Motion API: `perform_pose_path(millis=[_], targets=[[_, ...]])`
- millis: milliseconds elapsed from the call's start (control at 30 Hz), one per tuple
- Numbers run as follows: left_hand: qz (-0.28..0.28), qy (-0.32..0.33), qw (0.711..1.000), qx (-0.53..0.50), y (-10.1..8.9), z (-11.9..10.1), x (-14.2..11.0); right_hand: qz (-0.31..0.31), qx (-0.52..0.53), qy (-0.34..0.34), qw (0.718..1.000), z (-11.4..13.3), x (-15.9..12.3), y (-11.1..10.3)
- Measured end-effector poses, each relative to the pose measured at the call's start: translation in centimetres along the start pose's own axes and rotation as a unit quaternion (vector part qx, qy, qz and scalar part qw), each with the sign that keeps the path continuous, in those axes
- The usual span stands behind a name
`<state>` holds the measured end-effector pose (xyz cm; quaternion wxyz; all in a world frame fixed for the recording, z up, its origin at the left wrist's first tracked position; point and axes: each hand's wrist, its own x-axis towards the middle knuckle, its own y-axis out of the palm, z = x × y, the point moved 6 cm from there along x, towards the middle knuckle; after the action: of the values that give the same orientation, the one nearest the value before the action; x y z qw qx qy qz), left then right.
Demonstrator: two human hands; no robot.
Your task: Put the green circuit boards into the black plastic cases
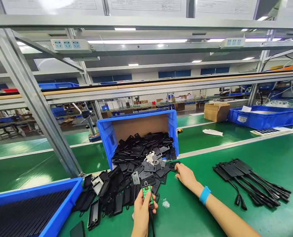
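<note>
My left hand is closed around a green circuit board with a small digit display. A black cable hangs down from the board's lower end. At the right edge of the heap, my right hand, with a blue wristband, has its curled fingertips on a flat black plastic cover. The thumb's grip is only partly visible. More black covers spill out of a blue bin lying on its side. Black plastic housings lie left of my left hand.
Several finished-looking black units with cables lie at right. A blue tray of black parts stands at front left, beside a metal post. Further back are a cardboard box, a blue crate and a white glove.
</note>
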<state>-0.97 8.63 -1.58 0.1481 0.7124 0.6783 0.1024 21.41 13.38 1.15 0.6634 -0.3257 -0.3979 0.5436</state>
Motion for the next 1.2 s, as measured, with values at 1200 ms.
perform_pose_path(millis=[1200], targets=[[-0.005,-0.04,0.999,-0.003,0.7,0.0,-0.6,0.029,0.076,-0.016,0.997,-0.1,-1.4,1.5]])
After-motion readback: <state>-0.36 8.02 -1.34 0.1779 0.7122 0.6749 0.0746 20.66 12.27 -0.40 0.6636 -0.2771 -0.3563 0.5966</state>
